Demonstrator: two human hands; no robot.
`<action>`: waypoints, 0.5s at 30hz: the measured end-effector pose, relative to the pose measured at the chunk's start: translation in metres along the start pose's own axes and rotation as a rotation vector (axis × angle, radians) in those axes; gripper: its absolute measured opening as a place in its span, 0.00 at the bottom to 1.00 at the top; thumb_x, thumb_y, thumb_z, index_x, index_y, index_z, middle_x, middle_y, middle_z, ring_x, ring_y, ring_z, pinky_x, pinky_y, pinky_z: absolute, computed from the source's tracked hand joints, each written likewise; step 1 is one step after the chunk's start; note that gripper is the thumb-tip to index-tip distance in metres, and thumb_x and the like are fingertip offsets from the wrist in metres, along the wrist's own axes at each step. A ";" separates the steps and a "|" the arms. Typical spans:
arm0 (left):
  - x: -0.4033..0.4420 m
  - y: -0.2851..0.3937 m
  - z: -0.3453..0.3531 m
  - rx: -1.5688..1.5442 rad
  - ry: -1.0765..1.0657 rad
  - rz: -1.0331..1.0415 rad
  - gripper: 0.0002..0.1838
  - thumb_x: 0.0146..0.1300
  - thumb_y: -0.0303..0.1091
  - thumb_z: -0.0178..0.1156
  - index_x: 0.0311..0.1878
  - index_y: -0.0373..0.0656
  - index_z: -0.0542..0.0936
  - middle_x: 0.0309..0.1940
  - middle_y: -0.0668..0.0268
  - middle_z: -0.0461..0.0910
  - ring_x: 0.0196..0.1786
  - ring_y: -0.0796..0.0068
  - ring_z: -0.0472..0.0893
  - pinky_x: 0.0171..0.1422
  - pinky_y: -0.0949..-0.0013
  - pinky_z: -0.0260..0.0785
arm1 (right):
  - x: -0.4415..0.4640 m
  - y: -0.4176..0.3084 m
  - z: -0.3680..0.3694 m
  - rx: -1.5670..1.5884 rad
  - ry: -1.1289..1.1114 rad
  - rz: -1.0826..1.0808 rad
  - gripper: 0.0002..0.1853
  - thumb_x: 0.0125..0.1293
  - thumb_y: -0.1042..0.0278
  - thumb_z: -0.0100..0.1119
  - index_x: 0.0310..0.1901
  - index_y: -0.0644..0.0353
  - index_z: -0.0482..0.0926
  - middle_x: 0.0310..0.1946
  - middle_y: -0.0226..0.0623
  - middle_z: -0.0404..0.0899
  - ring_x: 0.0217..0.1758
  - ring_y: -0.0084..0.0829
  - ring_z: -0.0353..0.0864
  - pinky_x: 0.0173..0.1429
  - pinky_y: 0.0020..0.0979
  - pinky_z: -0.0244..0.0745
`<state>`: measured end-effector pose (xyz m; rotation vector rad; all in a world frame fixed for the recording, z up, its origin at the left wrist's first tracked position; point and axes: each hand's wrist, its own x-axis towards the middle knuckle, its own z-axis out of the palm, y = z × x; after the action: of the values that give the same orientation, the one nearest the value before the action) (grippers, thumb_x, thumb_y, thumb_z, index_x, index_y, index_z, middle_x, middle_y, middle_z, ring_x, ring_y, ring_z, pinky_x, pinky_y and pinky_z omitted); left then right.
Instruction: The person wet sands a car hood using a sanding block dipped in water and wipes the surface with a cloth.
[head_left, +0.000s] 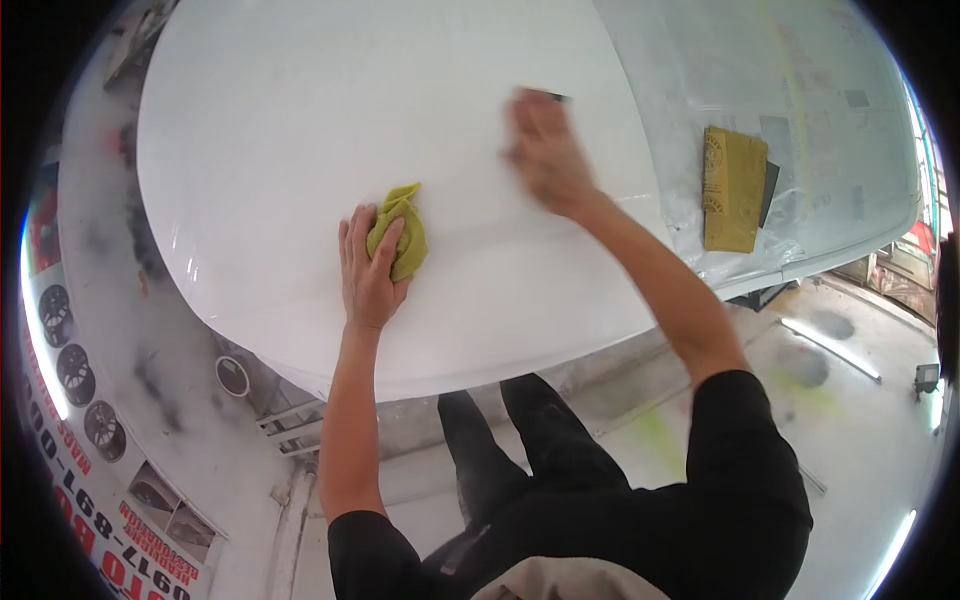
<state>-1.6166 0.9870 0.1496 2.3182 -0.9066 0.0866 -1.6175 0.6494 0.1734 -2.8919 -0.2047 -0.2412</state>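
Note:
My left hand (370,270) rests on a white car hood (420,120), its fingers closed round a crumpled yellow-green cloth (405,240). Farther out and to the right, my right hand (545,155) lies against the same white surface, smeared by motion. A dark corner of a thin sheet, which looks like sandpaper (560,97), sticks out past its fingertips. The rest of that sheet is hidden under the hand.
Plastic film (690,60) covers the area right of the hood. On it lies a folded piece of brown cardboard (733,190) over a dark sheet (769,195). A wall with printed signs (110,500) stands at left. A light tube (830,350) shows at lower right.

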 end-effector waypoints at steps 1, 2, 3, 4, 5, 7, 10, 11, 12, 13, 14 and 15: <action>0.004 -0.001 -0.001 0.001 0.038 -0.055 0.41 0.48 0.23 0.71 0.70 0.51 0.76 0.77 0.49 0.63 0.78 0.42 0.64 0.83 0.41 0.56 | 0.030 -0.023 0.017 0.017 -0.002 -0.032 0.35 0.76 0.55 0.56 0.74 0.71 0.64 0.79 0.56 0.58 0.84 0.58 0.52 0.85 0.58 0.46; 0.002 0.002 -0.001 -0.006 0.059 -0.110 0.41 0.48 0.23 0.71 0.70 0.50 0.76 0.77 0.49 0.63 0.78 0.41 0.64 0.82 0.43 0.57 | 0.055 -0.048 0.031 0.007 0.018 -0.053 0.34 0.76 0.54 0.56 0.74 0.70 0.65 0.79 0.56 0.59 0.84 0.58 0.52 0.86 0.57 0.46; 0.000 0.005 -0.001 -0.013 0.090 -0.168 0.40 0.48 0.22 0.70 0.70 0.50 0.76 0.77 0.48 0.62 0.78 0.41 0.64 0.82 0.45 0.58 | 0.067 -0.061 0.035 -0.007 0.039 -0.082 0.34 0.76 0.53 0.55 0.74 0.69 0.66 0.79 0.55 0.60 0.84 0.57 0.53 0.86 0.55 0.47; -0.001 0.004 -0.004 0.012 0.114 -0.225 0.38 0.52 0.21 0.69 0.70 0.46 0.75 0.78 0.47 0.60 0.78 0.39 0.63 0.82 0.49 0.59 | 0.060 -0.061 0.025 -0.015 -0.024 -0.121 0.33 0.77 0.53 0.55 0.74 0.68 0.66 0.79 0.55 0.59 0.84 0.56 0.52 0.86 0.55 0.46; -0.003 0.004 -0.003 0.033 0.175 -0.233 0.35 0.53 0.21 0.68 0.68 0.44 0.76 0.76 0.47 0.63 0.77 0.41 0.65 0.80 0.49 0.61 | 0.047 -0.065 0.013 -0.017 -0.080 -0.152 0.33 0.77 0.54 0.55 0.75 0.66 0.66 0.80 0.54 0.59 0.85 0.55 0.52 0.86 0.55 0.46; 0.005 0.001 0.000 0.063 0.316 -0.232 0.28 0.56 0.21 0.68 0.63 0.41 0.79 0.73 0.48 0.68 0.74 0.43 0.69 0.77 0.49 0.64 | -0.006 -0.061 -0.007 0.006 -0.117 -0.118 0.32 0.78 0.54 0.54 0.76 0.63 0.66 0.81 0.52 0.57 0.86 0.53 0.50 0.87 0.54 0.44; 0.030 0.005 0.023 0.247 0.380 -0.106 0.18 0.58 0.21 0.68 0.53 0.39 0.83 0.65 0.51 0.77 0.68 0.46 0.74 0.69 0.52 0.69 | -0.102 -0.033 -0.030 0.045 -0.095 0.059 0.31 0.78 0.56 0.55 0.77 0.58 0.65 0.82 0.46 0.55 0.86 0.50 0.49 0.87 0.54 0.43; 0.051 0.019 0.035 0.239 0.375 -0.070 0.14 0.57 0.22 0.69 0.47 0.41 0.84 0.56 0.55 0.82 0.61 0.50 0.78 0.63 0.53 0.71 | -0.107 -0.036 -0.029 0.043 -0.059 0.060 0.31 0.77 0.56 0.56 0.76 0.59 0.65 0.81 0.48 0.56 0.85 0.52 0.51 0.85 0.55 0.46; 0.073 0.030 0.051 0.180 0.340 -0.008 0.16 0.55 0.23 0.69 0.49 0.42 0.84 0.55 0.56 0.82 0.60 0.51 0.78 0.60 0.53 0.73 | -0.105 -0.038 -0.029 0.034 -0.014 0.061 0.32 0.76 0.56 0.57 0.76 0.61 0.66 0.80 0.50 0.57 0.84 0.54 0.53 0.84 0.57 0.49; 0.100 0.049 0.067 0.097 0.320 0.039 0.16 0.55 0.24 0.68 0.49 0.43 0.84 0.52 0.57 0.82 0.57 0.51 0.79 0.55 0.52 0.75 | -0.101 -0.039 -0.030 0.021 0.038 0.059 0.32 0.75 0.56 0.58 0.75 0.62 0.67 0.79 0.53 0.59 0.83 0.56 0.54 0.82 0.58 0.53; 0.127 0.073 0.075 0.009 0.247 0.052 0.16 0.55 0.26 0.68 0.48 0.44 0.83 0.47 0.57 0.81 0.52 0.50 0.80 0.52 0.51 0.75 | -0.100 -0.039 -0.029 0.000 0.060 0.070 0.31 0.75 0.57 0.58 0.75 0.62 0.67 0.78 0.51 0.60 0.82 0.54 0.55 0.82 0.57 0.53; 0.152 0.098 0.080 -0.042 0.176 0.127 0.06 0.62 0.32 0.65 0.42 0.47 0.81 0.42 0.58 0.81 0.49 0.54 0.81 0.49 0.51 0.77 | -0.099 -0.041 -0.027 -0.020 0.082 0.080 0.30 0.75 0.58 0.59 0.74 0.62 0.68 0.78 0.50 0.62 0.82 0.52 0.56 0.81 0.56 0.54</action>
<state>-1.5756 0.7957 0.1815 2.1737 -0.9546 0.3170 -1.7244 0.6702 0.1903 -2.8953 -0.0720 -0.3485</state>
